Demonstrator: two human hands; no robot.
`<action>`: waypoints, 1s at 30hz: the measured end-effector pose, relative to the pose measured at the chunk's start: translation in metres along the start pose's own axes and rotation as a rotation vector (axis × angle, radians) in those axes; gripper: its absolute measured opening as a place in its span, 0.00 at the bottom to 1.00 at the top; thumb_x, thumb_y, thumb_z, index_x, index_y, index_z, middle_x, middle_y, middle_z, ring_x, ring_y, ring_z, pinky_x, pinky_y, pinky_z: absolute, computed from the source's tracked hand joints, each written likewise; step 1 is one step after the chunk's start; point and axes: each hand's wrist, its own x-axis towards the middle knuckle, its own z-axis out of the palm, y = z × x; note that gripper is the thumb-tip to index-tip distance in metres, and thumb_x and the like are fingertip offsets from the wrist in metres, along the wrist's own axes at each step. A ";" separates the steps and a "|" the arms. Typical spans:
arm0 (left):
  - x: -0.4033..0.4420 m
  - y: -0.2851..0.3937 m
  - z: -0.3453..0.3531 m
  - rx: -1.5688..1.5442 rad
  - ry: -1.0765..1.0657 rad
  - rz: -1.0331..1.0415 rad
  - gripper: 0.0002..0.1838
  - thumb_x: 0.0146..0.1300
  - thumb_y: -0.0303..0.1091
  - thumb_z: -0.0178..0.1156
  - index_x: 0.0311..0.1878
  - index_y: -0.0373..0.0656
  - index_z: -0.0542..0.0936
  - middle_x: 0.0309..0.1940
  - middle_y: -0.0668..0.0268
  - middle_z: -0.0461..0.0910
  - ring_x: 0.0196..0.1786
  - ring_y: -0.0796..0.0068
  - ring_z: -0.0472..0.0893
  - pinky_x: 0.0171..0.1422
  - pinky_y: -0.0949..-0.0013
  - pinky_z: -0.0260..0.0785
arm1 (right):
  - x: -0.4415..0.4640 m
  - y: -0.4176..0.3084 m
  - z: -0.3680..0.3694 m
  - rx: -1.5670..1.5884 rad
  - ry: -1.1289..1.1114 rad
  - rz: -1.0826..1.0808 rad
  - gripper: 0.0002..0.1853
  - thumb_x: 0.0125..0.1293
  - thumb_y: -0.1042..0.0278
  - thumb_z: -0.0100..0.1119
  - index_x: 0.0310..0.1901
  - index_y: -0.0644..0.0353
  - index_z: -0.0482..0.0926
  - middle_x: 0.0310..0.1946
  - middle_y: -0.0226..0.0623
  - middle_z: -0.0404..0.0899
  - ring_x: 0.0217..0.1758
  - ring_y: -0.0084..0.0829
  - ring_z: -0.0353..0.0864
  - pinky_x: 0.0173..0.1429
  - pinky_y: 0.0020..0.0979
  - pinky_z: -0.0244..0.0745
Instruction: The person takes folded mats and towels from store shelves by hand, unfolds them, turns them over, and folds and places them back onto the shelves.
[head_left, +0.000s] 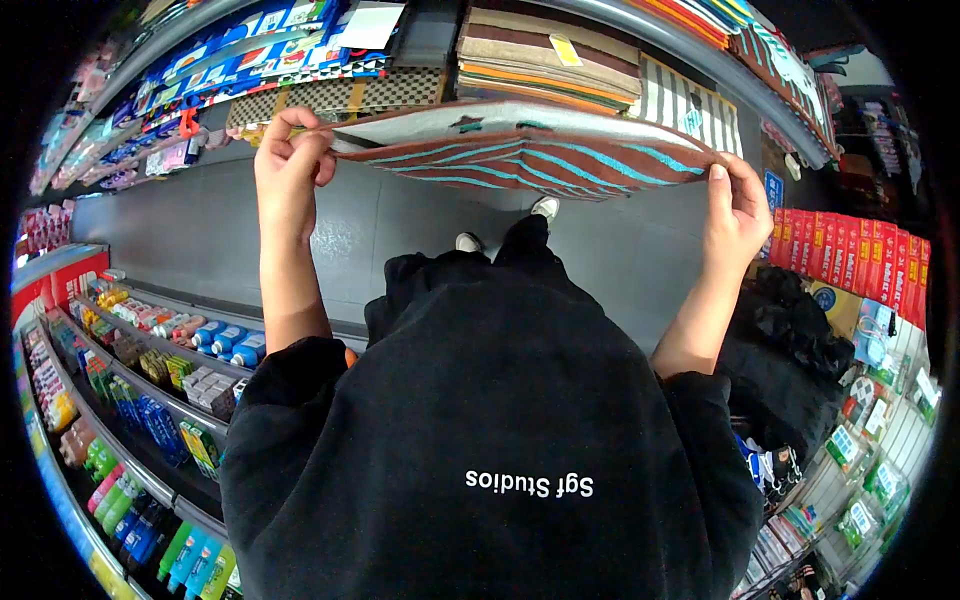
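A brown floor mat [470,165] with turquoise stripes and a pale edge or underside is stretched across in front of me, sagging a little in the middle. My left hand [290,165] pinches its left corner between thumb and fingers. At the opposite corner, my right hand [738,210] grips the mat with the thumb on the near side. Just beyond it, a stack of folded mats [550,50] in brown, beige and orange lies on a shelf. Next to that stack are a grey-and-white striped mat [690,105] and a black-and-beige checked mat [400,88].
Patterned blue packs [250,50] fill the shelf at upper left. Shelves at lower left carry blue bottles [225,340] and other goods. Red boxes [840,255] stand in a row at right, above black bags [795,320]. Grey floor [190,230] runs between the shelves.
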 end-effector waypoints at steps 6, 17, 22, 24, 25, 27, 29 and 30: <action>-0.022 0.004 0.023 0.154 -0.387 -0.155 0.10 0.53 0.24 0.55 0.39 0.43 0.71 0.21 0.73 0.74 0.19 0.90 0.67 0.21 0.84 0.53 | -0.010 -0.008 0.020 -0.229 -0.383 -0.123 0.08 0.51 0.80 0.60 0.35 0.67 0.78 0.32 0.36 0.78 0.33 0.24 0.78 0.37 0.24 0.74; -0.011 -0.005 -0.001 0.664 -0.090 0.002 0.08 0.49 0.20 0.57 0.33 0.41 0.71 0.19 0.76 0.68 0.23 0.89 0.64 0.28 0.83 0.54 | -0.003 0.023 0.006 -0.317 -0.116 -0.179 0.06 0.54 0.79 0.58 0.35 0.69 0.78 0.29 0.37 0.78 0.30 0.23 0.77 0.36 0.23 0.73; -0.012 -0.005 -0.006 0.899 -0.297 0.132 0.10 0.47 0.18 0.55 0.33 0.40 0.70 0.32 0.67 0.71 0.32 0.81 0.69 0.31 0.78 0.61 | 0.001 0.012 0.006 -0.345 -0.073 -0.190 0.06 0.53 0.79 0.58 0.34 0.68 0.79 0.29 0.36 0.78 0.31 0.24 0.77 0.38 0.23 0.73; -0.014 0.001 -0.003 0.885 -0.438 0.240 0.10 0.46 0.17 0.54 0.33 0.40 0.71 0.38 0.64 0.72 0.36 0.78 0.71 0.33 0.77 0.63 | 0.003 0.011 0.006 -0.379 -0.070 -0.212 0.06 0.53 0.79 0.58 0.34 0.68 0.79 0.29 0.36 0.78 0.32 0.24 0.77 0.38 0.23 0.73; -0.017 0.005 0.003 0.877 -0.490 0.278 0.10 0.46 0.17 0.53 0.34 0.39 0.72 0.41 0.63 0.72 0.38 0.73 0.73 0.36 0.73 0.65 | 0.003 0.011 0.005 -0.364 -0.067 -0.215 0.06 0.53 0.79 0.58 0.34 0.68 0.79 0.29 0.36 0.78 0.32 0.24 0.77 0.38 0.24 0.73; -0.020 0.007 0.011 0.866 -0.541 0.315 0.11 0.45 0.17 0.52 0.34 0.38 0.74 0.45 0.62 0.72 0.39 0.68 0.75 0.39 0.70 0.68 | 0.004 0.010 0.004 -0.351 -0.065 -0.218 0.06 0.53 0.79 0.58 0.35 0.68 0.79 0.29 0.36 0.78 0.32 0.24 0.77 0.39 0.24 0.73; -0.022 0.005 0.013 0.968 -0.504 0.448 0.12 0.46 0.18 0.52 0.34 0.41 0.78 0.43 0.61 0.75 0.41 0.64 0.77 0.41 0.66 0.69 | 0.005 0.009 0.003 -0.357 -0.050 -0.192 0.06 0.54 0.78 0.58 0.35 0.67 0.79 0.29 0.36 0.78 0.32 0.24 0.77 0.39 0.24 0.73; -0.021 0.005 0.012 0.967 -0.503 0.448 0.12 0.46 0.18 0.52 0.34 0.41 0.78 0.43 0.61 0.75 0.41 0.64 0.77 0.41 0.66 0.69 | 0.007 0.009 0.001 -0.357 -0.051 -0.193 0.06 0.54 0.78 0.58 0.35 0.67 0.79 0.29 0.36 0.78 0.32 0.24 0.77 0.39 0.24 0.73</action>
